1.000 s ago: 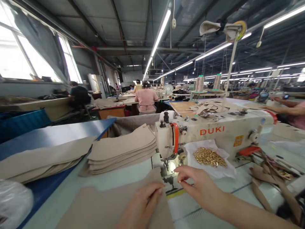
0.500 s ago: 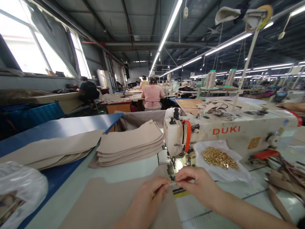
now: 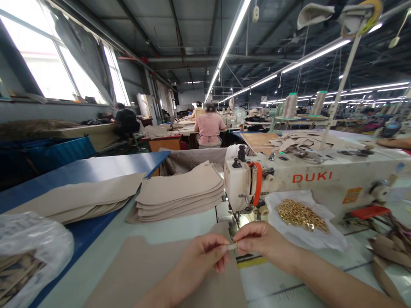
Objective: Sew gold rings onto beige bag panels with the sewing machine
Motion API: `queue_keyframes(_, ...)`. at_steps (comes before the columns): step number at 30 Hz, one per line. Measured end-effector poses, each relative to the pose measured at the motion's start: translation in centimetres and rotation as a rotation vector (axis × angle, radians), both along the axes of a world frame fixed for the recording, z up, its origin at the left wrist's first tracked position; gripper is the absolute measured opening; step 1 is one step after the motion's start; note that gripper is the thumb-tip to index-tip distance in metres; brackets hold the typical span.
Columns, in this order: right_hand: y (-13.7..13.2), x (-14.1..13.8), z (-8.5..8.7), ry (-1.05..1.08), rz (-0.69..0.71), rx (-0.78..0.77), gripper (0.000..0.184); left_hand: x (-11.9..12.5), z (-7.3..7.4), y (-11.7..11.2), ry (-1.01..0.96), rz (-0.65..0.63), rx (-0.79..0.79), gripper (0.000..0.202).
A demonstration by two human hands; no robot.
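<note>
My left hand [image 3: 204, 254] pinches a short, narrow beige fabric strip [image 3: 231, 247] between thumb and fingers. At the strip's other end, my right hand [image 3: 265, 241] is closed on a small gold metal ring [image 3: 238, 245], mostly covered by the fingertips. Whether the strip passes through the ring is hard to make out. Both hands are just in front of the sewing machine's [image 3: 244, 184] needle area, where a lamp glows. Below my left hand lies a large flat beige panel [image 3: 138, 265] on the table.
Stacked beige panels [image 3: 180, 188] lie behind, with more panels [image 3: 80, 194] on a blue surface at left. Gold rings [image 3: 302, 214] sit on white cloth at right. A plastic bag [image 3: 54, 244] holds strips; brown strips [image 3: 388, 252] lie far right. A person [image 3: 209, 126] sits ahead.
My hands have drawn slightly apart, and more of the strip shows between them. The left fingers have shifted their hold. The whole view has swung a little to the left.
</note>
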State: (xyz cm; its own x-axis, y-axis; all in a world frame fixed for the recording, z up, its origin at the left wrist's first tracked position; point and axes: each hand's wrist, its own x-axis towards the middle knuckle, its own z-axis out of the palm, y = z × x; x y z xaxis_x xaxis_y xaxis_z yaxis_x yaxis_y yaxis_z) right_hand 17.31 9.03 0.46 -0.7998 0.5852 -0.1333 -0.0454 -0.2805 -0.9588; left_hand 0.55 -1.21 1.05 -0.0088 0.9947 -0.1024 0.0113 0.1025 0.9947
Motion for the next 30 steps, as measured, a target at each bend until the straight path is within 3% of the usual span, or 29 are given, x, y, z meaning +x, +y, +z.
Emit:
queue_keyframes(3,0.0,-0.3,-0.6,0.026,0.000,-0.015,0.038,-0.1,0.0,0.0,-0.033,0.007,-0.007,0.036)
queue_keyframes(10,-0.4,-1.2,-1.1,-0.023,-0.085,0.318,0.023,0.1,-0.3,0.0,-0.004,0.103,-0.005,0.032)
queue_keyframes(17,-0.5,-1.9,-2.2,-0.021,0.010,0.149,0.033,0.5,0.5,0.0,-0.031,0.146,-0.081,0.029)
queue_keyframes(22,-0.7,-1.8,-1.8,-0.003,-0.052,0.014,0.041,0.2,0.2,0.3,-0.237,0.225,-0.146,0.036)
queue_keyframes(27,-0.9,-2.0,-1.8,0.035,-0.098,-0.051,0.041,0.4,-0.5,0.8,-0.253,0.176,-0.201,0.042)
queue_keyframes(30,-0.8,-2.1,-2.0,0.045,-0.066,-0.043,0.042,0.6,-0.3,0.8,-0.207,0.159,-0.186,0.032)
